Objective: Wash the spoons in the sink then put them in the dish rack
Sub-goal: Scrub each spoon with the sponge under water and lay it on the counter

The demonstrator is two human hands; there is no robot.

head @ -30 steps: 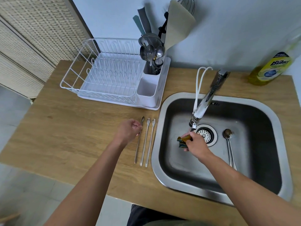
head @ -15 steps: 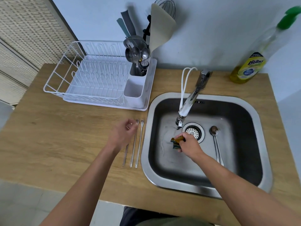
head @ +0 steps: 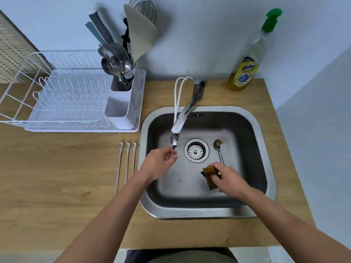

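Three long steel spoons (head: 127,160) lie side by side on the wooden counter, just left of the steel sink (head: 269,168). One more spoon (head: 218,149) lies in the basin, right of the drain (head: 196,151). My left hand (head: 158,164) hovers over the basin under the tap's nozzle, fingers loosely curled, holding nothing. My right hand (head: 228,179) grips a yellow-green sponge (head: 209,172) by the lower end of the sink spoon's handle. The white dish rack (head: 62,103) stands at the back left.
The rack's cutlery holder (head: 121,80) is full of spoons, spatulas and a whisk. The tap (head: 185,116) slants over the basin with a white cord looped on it. A dish soap bottle (head: 247,69) stands at the back right corner. The counter's front edge is near my body.
My left hand left the spoons on the counter and moved right, over the basin. My right hand carried the sponge from under the tap to the right, next to the sink spoon's handle.
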